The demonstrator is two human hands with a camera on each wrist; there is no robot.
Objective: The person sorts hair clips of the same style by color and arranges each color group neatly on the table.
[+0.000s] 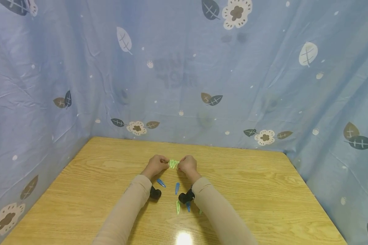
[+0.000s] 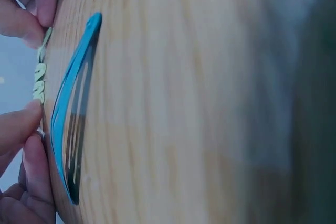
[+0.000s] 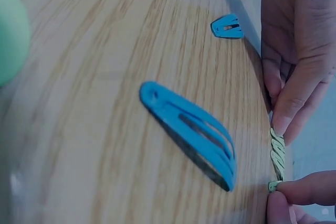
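Near the centre of the frame, a person's left hand (image 1: 156, 165) and right hand (image 1: 188, 165) are holding between them a row of pale green hair clips (image 1: 173, 164), above the far half of the wooden table (image 1: 263, 180); the grip of the left hand is pinching the left end of the row, while the grip of the right hand has a pale green clip between thumb and finger at the right end – whether this clip is fastened to the others, one cannot tell.

Just below the left hand lies a slanted blue clip (image 1: 161, 183); a second blue clip (image 1: 177, 188) is lying to its right, between the two forearms; lower in the frame, there are a loose green clip (image 1: 178, 207), a third blue clip (image 1: 188, 206), partly covered, and another green clip (image 1: 200, 211) beside the right sleeve (image 1: 220, 211), of which only a small part shows.

Each wrist carries a black device, one at the left (image 1: 155, 193) and one at the right; the left sleeve (image 1: 125, 207) is beige, as is the other; behind the table hangs a blue curtain (image 1: 184, 44) with leaves and flowers – it fills the upper frame.
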